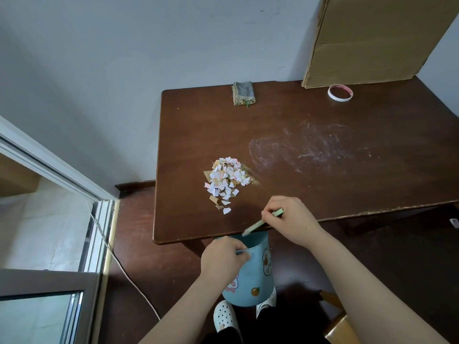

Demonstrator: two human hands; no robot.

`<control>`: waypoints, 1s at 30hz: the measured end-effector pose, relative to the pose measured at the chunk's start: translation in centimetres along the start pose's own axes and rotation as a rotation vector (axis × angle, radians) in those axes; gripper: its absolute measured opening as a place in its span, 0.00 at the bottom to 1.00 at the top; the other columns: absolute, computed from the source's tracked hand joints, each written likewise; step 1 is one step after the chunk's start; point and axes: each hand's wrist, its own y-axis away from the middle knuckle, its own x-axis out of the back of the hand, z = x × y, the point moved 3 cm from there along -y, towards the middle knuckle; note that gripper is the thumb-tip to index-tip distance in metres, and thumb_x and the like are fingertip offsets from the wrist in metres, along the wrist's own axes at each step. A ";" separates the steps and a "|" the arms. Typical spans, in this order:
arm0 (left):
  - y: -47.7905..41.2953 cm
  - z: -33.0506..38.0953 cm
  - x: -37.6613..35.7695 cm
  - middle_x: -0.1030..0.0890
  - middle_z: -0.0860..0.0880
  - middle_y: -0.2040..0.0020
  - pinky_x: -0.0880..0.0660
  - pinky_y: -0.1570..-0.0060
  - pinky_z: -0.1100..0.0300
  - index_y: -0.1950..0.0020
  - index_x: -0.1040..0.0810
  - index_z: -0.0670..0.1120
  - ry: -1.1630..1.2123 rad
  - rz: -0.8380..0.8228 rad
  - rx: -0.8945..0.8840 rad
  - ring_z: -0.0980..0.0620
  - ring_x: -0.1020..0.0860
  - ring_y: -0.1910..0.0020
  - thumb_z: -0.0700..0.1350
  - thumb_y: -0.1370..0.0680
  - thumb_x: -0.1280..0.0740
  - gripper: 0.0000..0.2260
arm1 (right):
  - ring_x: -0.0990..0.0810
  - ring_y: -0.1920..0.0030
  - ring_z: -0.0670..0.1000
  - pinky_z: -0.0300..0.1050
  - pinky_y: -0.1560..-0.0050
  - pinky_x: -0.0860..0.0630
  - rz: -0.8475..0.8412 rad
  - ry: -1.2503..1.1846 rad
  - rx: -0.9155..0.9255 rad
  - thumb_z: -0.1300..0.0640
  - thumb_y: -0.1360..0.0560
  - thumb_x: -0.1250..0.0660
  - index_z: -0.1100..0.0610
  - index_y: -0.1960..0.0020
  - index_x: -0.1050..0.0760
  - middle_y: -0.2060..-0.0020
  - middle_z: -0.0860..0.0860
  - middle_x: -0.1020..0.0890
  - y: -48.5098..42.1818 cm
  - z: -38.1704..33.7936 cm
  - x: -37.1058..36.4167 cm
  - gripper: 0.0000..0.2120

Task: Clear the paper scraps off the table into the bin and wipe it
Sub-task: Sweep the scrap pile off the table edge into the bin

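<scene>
Paper scraps [224,181] on table [323,189], left hand [221,256] gripping bin [255,276], right hand [288,217] holding strip [257,225]

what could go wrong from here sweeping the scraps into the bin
1. The green strip in the right hand is slim against the loose pile of paper scraps, so pieces may slip past it and scatter over the table.
2. The bin is held below the table edge only by the left hand's grip on its rim; if it shifts, scraps could fall to the floor.
</scene>
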 end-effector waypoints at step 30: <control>-0.1 -1.5 0.7 0.17 0.51 0.56 0.25 0.59 0.59 0.52 0.17 0.51 0.011 -0.034 0.031 0.53 0.21 0.59 0.53 0.24 0.34 0.08 | 0.25 0.58 0.49 0.43 0.60 0.27 0.054 0.116 0.318 0.59 0.25 0.35 0.59 0.59 0.22 0.58 0.49 0.22 -5.3 -5.1 -3.0 0.06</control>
